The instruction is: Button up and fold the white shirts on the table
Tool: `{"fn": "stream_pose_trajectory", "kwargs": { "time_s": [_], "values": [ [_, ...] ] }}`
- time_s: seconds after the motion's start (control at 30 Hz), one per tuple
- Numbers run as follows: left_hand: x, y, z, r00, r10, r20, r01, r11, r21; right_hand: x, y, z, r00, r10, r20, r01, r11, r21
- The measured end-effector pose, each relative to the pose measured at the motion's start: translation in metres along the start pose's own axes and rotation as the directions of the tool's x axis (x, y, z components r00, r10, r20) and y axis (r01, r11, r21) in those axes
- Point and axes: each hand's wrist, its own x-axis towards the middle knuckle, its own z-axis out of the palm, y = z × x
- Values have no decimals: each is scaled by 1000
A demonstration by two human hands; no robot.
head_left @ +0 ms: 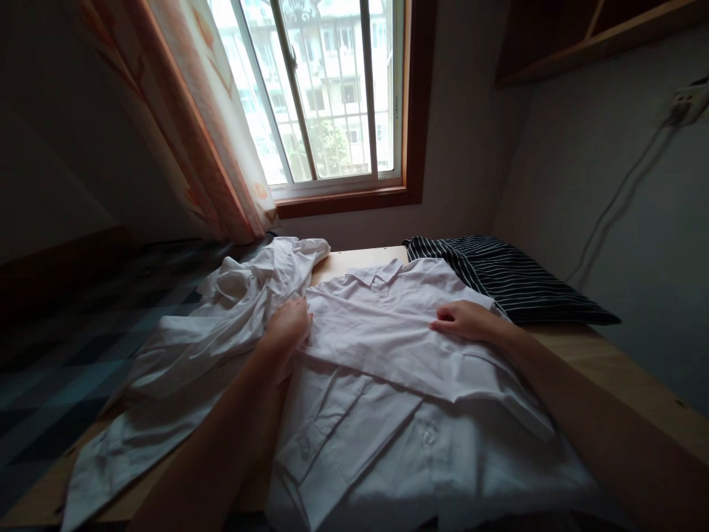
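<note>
Directly before me a white shirt (382, 332) lies on the wooden counter (587, 349), my left grip (290, 322) at its left edge and my right grip (465, 320) curled on its right side, though I cannot tell whether either pinches cloth. Leftward, a crumpled white garment (244, 295) crowds my left grip beside checked bedding (83, 355); black striped fabric (509, 277) adjoins the shirt's far right; behind are a curtain (182, 111) and a window (337, 96).
</note>
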Motion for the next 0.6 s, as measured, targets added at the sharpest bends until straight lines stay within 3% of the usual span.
{"fn": "stream_pose_trajectory", "kwargs": {
  "time_s": [0.1,0.3,0.43,0.6],
  "values": [
    [-10,2,-7,1000,-11,-14,11,1000,1,1,1,1,1000,-6,-4,6,1000,1],
    [-21,8,1,988,-121,-97,118,993,-31,1,1,1,1000,-6,0,6,1000,7],
    [-21,8,5,994,-79,-73,78,997,-17,1,2,2,1000,-7,-8,8,1000,16],
    [-18,7,10,992,-35,-118,33,999,-18,2,9,4,998,-66,-7,66,992,108]
  ]
}}
